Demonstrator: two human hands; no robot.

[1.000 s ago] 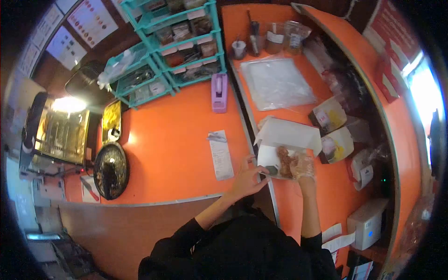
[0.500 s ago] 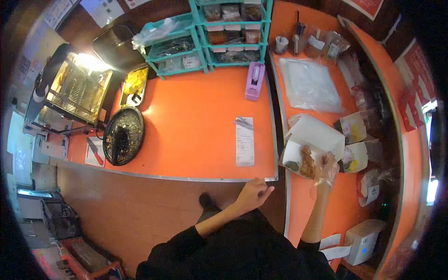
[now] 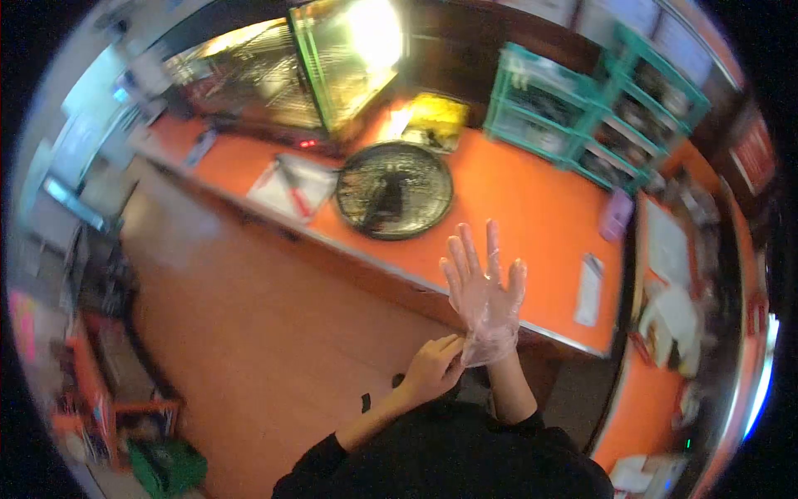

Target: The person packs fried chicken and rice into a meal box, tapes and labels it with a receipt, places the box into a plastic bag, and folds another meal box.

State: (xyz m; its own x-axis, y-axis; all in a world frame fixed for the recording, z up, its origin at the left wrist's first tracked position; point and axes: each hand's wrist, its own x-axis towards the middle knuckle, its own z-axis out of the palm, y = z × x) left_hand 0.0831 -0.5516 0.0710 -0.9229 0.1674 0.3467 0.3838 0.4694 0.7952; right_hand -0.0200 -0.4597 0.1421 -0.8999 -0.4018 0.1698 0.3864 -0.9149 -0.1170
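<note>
Hands (image 3: 432, 368) from white box (image 3: 680, 314) to glove (image 3: 490, 328)

A glove (image 3: 490, 337) is covering the right hand (image 3: 485, 295); on the worktop (image 3: 532, 229), a round tray (image 3: 394, 190) is lying between knife (image 3: 299, 201) and receipt (image 3: 588, 293).

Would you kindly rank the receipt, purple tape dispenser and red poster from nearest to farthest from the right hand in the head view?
1. Receipt, right of the right hand
2. Purple tape dispenser, beyond the receipt
3. Red poster, at the upper right
</note>
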